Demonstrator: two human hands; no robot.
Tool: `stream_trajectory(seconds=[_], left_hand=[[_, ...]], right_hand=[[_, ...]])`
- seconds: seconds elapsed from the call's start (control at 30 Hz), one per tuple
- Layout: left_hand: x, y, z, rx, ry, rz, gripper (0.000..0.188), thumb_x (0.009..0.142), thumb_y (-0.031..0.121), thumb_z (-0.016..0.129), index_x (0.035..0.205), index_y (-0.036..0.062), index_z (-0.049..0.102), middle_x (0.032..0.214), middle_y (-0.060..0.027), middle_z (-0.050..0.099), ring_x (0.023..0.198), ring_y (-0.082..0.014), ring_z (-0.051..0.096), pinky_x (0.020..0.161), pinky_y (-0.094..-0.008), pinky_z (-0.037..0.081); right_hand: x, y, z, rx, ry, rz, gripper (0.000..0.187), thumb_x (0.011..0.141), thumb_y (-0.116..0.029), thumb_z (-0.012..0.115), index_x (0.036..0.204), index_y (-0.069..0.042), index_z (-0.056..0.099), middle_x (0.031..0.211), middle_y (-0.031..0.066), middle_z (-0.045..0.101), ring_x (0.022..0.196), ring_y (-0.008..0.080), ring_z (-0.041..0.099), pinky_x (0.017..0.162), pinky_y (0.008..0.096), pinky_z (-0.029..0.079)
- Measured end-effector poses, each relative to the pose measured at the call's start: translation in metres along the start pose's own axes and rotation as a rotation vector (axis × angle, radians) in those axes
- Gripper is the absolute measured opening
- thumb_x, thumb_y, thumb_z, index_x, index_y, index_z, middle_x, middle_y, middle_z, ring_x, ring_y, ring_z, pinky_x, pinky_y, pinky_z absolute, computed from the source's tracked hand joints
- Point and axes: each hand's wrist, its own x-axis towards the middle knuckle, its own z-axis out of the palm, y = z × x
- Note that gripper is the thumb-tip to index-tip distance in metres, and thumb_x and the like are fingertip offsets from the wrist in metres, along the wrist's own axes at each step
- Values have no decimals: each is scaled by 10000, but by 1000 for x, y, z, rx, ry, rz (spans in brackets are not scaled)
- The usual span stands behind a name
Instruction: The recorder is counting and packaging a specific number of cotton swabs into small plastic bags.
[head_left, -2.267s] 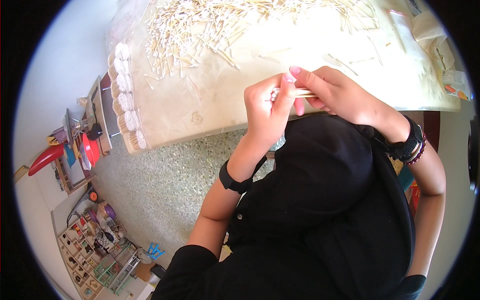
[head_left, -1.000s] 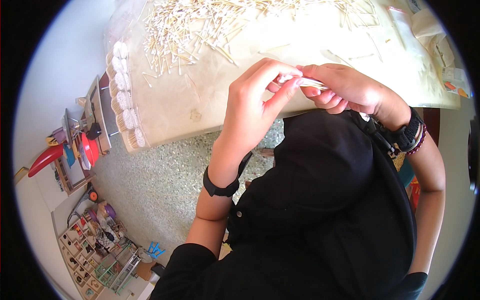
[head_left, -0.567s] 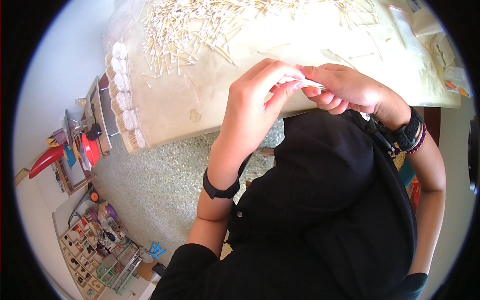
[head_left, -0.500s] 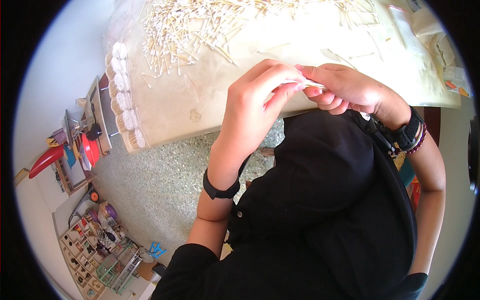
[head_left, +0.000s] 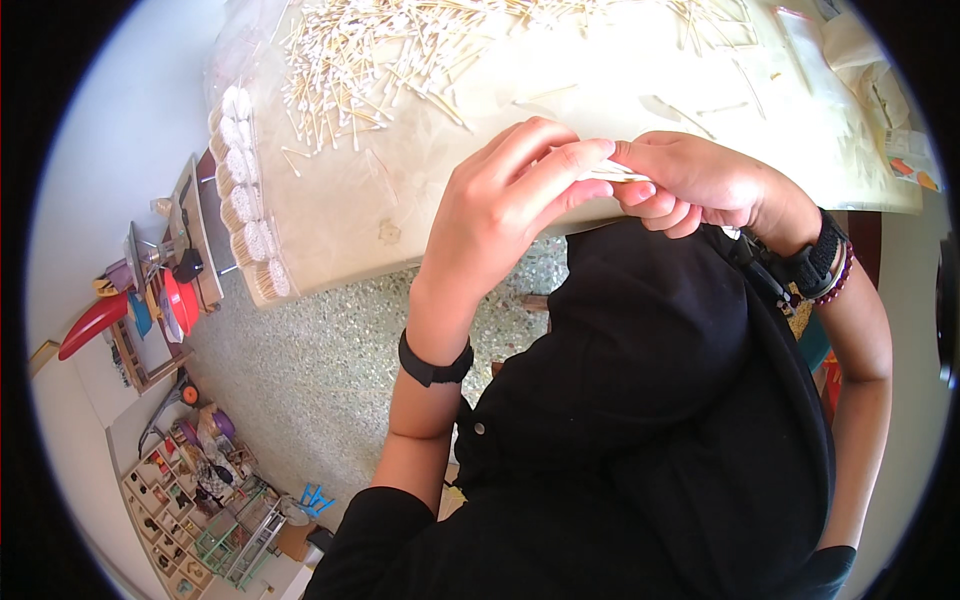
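Note:
A few cotton swabs lie between my two hands, above the table's near edge. My right hand is closed round them, its thumb on top and fingers curled beneath. My left hand meets it from the other side, thumb and fingers pinching the swabs' left part. How many swabs there are is hidden by the fingers. Beyond my hands, a large loose heap of cotton swabs with white tips and yellowish sticks covers the far left of the table.
Bundled cotton swabs stand in a row along the left edge of the pale table. Several stray swabs are scattered at the right, near a clear plastic bag. Shelving and a red basin stand off to the left.
My left hand has shifted slightly left and down, its fingers now spread further along the swabs. My right hand has barely moved.

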Motion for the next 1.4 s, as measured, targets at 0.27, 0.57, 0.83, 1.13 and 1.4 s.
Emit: stream_trajectory(seconds=[0.27,0.57,0.83,1.13,1.4], left_hand=[[-4,-11,19,191,155,76,160,754,118,685,749,70,533,682,-28,498,566,-188,533,459,-303,416],[-7,-22,41,37,367,-31,216,874,94,519,674,26,470,569,-73,414,440,-210,431,420,-322,333],[-5,-14,44,-90,395,-149,255,910,88,477,669,7,454,560,-82,391,454,-190,385,439,-312,310],[-6,-14,37,-102,400,-82,73,806,55,669,830,26,607,784,-58,576,633,-168,571,530,-268,457],[-6,-15,22,13,323,86,211,689,-4,751,880,37,671,894,-66,584,734,-160,608,578,-251,498]], right_hand=[[-1,-3,4,-70,49,-11,410,970,-350,400,623,-131,399,504,-89,297,407,14,225,345,165,172],[8,8,15,-640,510,-388,550,971,-416,439,549,-64,417,500,-47,291,474,59,238,446,241,240],[10,7,18,-678,572,-461,555,968,-413,444,549,-48,432,503,-22,289,501,76,248,474,263,254],[8,4,13,-485,529,-305,523,960,-448,438,616,-62,515,505,-50,348,464,53,293,443,232,262],[3,0,9,-256,336,-196,483,960,-450,429,665,-72,492,509,-66,310,434,36,251,393,206,231]])
